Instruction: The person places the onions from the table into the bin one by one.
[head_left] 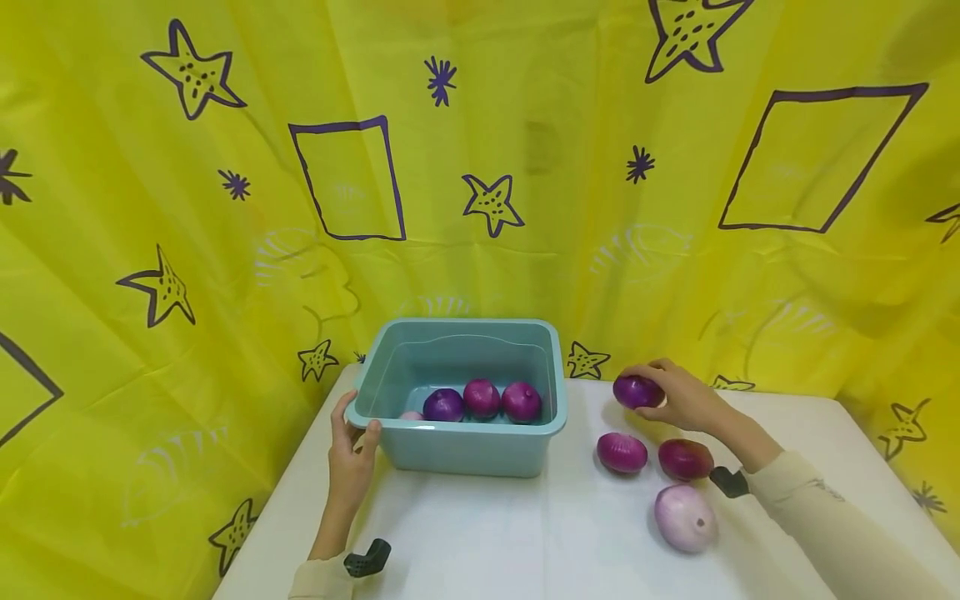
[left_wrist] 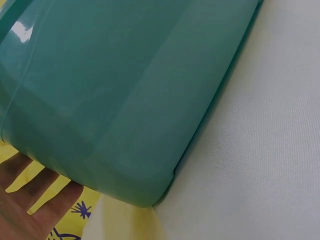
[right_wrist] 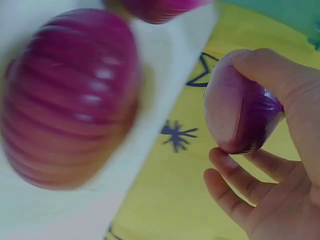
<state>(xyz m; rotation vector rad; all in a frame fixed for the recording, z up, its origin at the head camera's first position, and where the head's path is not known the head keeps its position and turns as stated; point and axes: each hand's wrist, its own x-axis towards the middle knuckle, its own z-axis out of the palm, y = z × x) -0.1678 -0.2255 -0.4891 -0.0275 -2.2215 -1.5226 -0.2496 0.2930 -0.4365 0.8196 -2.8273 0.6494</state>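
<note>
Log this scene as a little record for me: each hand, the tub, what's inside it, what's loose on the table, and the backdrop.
Left hand: holds the tub at its near left corner
Right hand: grips a dark purple onion to the tub's right
Tub: teal, upright, on the white table
Inside: three purple onions and a pale one, mostly hidden by the near wall
Loose on table: magenta onion, dark red onion, whitish onion
Backdrop: yellow sheet with drawn stars
</note>
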